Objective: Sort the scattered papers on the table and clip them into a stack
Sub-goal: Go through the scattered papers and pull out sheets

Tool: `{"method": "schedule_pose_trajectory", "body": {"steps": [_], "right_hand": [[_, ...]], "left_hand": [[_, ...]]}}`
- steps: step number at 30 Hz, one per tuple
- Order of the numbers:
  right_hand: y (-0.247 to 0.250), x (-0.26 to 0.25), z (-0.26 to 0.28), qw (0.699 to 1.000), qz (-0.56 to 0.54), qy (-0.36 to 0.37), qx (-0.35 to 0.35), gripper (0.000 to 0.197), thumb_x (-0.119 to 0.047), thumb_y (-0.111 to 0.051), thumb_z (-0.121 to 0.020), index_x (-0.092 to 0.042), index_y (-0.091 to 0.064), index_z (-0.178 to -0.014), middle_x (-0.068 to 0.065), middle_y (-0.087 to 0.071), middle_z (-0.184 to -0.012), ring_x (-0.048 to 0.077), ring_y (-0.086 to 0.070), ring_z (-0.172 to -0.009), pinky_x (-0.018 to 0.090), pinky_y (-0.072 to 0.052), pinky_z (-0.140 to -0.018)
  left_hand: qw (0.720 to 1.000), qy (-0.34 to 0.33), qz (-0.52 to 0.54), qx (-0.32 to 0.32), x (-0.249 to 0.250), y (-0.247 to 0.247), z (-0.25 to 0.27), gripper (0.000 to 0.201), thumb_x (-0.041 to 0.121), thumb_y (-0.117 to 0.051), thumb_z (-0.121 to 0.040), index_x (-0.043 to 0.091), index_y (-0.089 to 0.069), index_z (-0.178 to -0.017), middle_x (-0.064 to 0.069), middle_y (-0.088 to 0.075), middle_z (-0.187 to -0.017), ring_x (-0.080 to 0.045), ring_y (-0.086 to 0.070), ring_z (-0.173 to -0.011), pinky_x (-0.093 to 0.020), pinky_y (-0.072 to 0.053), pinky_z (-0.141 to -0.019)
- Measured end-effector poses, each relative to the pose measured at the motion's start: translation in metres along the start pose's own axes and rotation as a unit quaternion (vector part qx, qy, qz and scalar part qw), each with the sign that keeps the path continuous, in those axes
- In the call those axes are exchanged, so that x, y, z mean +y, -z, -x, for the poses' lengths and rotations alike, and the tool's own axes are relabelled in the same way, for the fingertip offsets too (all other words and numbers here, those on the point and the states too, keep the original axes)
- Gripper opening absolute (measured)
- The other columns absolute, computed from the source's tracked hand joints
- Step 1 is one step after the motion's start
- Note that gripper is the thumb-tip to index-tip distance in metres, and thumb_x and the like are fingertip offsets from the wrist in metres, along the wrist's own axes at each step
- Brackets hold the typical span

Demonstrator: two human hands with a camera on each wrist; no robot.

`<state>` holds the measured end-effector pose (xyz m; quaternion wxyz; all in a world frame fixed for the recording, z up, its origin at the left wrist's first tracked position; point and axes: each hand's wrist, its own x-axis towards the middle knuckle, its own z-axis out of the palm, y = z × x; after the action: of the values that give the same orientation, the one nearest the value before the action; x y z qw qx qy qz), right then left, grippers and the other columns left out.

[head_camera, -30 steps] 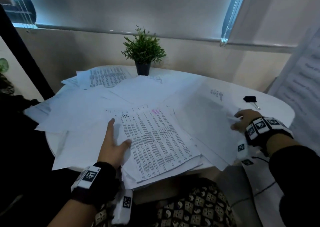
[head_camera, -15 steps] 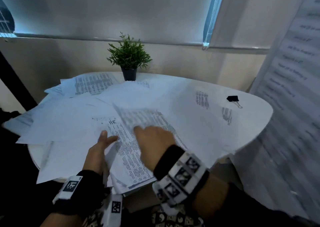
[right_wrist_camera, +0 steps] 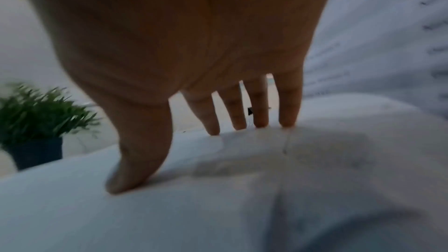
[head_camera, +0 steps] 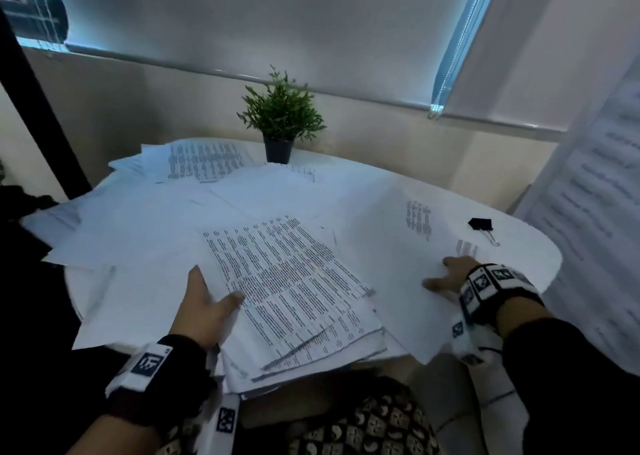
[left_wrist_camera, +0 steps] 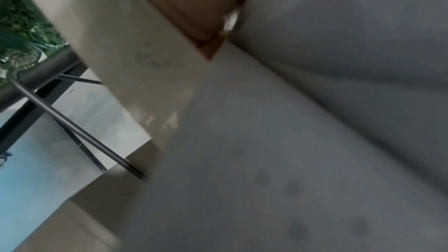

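A stack of printed papers [head_camera: 294, 295] lies at the table's front edge and hangs over it. My left hand [head_camera: 216, 284] rests at the stack's left side, its forefinger straight and its thumb on the top sheet. Its other fingers are hidden. Loose white sheets [head_camera: 145, 226] cover most of the table. My right hand [head_camera: 446, 276] presses straight, spread fingers [right_wrist_camera: 259, 114] on a large white sheet [head_camera: 391, 264] at the right. A black binder clip [head_camera: 481, 224] lies beyond it on the bare table. The left wrist view is blurred and shows only paper [left_wrist_camera: 290, 141] from below.
A small potted plant [head_camera: 282, 125] stands at the table's back edge, with more printed sheets [head_camera: 204, 160] to its left. The round white table's rim [head_camera: 543, 264] curves close to my right hand. A tall printed banner [head_camera: 595, 212] stands at the right.
My right hand carried a printed sheet onto the stack, then went back right and now presses on the white sheet. My left hand stayed at the stack's left side.
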<state>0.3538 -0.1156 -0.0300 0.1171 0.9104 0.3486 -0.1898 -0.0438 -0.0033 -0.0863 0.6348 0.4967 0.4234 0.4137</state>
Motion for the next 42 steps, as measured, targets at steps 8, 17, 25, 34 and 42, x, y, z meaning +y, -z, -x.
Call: {"method": "schedule_pose_trajectory", "body": {"steps": [8,17,25,34,42], "right_hand": [[0.003,0.004,0.010,0.993,-0.099,-0.022,0.065,0.084,-0.036,-0.074,-0.078,-0.008,-0.032,-0.144,0.010,-0.031,-0.151,0.027,-0.034,-0.136,0.033,-0.029,-0.110],[0.067,-0.055,0.126,0.921,-0.168,0.186,0.298,0.041,-0.023,-0.056,-0.082,-0.020,-0.061,-0.123,0.005,-0.060,-0.127,0.026,-0.055,-0.114,0.029,-0.039,-0.093],[-0.040,-0.214,0.227,0.892,0.029,0.428,0.144,0.028,-0.012,-0.051,-0.087,-0.008,-0.051,-0.115,0.015,-0.058,-0.103,0.034,-0.054,-0.098,0.036,-0.033,-0.063],[0.024,-0.094,0.078,0.951,-0.223,0.169,0.133,0.048,-0.046,-0.052,-0.091,-0.021,-0.051,-0.131,0.005,-0.054,-0.135,0.021,-0.050,-0.123,0.028,-0.035,-0.104],[0.011,0.006,-0.027,0.992,-0.094,0.029,0.074,0.083,-0.040,-0.071,-0.081,-0.010,-0.029,-0.146,0.013,-0.034,-0.150,0.028,-0.036,-0.136,0.036,-0.029,-0.111]], "left_hand": [[1.000,0.020,-0.013,-0.011,0.011,-0.004,0.007,0.057,-0.018,-0.048,-0.087,0.014,-0.034,-0.133,-0.017,-0.054,-0.128,-0.020,-0.061,-0.101,-0.043,-0.052,-0.082],[0.998,0.025,-0.054,-0.026,0.005,-0.003,-0.001,0.058,-0.015,-0.049,-0.085,0.035,-0.062,-0.112,-0.004,-0.047,-0.140,-0.026,-0.054,-0.119,-0.030,-0.046,-0.087],[0.987,0.132,0.090,-0.029,0.015,-0.008,0.003,0.042,0.050,-0.051,-0.092,0.012,-0.068,-0.099,-0.014,-0.068,-0.109,-0.027,-0.067,-0.091,-0.036,-0.048,-0.076],[0.998,0.018,-0.063,0.010,0.006,-0.004,0.002,0.037,0.002,-0.058,-0.091,0.011,-0.049,-0.126,-0.009,-0.060,-0.124,-0.027,-0.060,-0.105,-0.041,-0.046,-0.094],[1.000,-0.011,0.009,0.012,0.005,-0.002,0.001,0.086,-0.012,-0.058,-0.086,0.040,-0.020,-0.143,-0.005,-0.033,-0.151,-0.019,-0.055,-0.121,-0.030,-0.051,-0.085]]}}
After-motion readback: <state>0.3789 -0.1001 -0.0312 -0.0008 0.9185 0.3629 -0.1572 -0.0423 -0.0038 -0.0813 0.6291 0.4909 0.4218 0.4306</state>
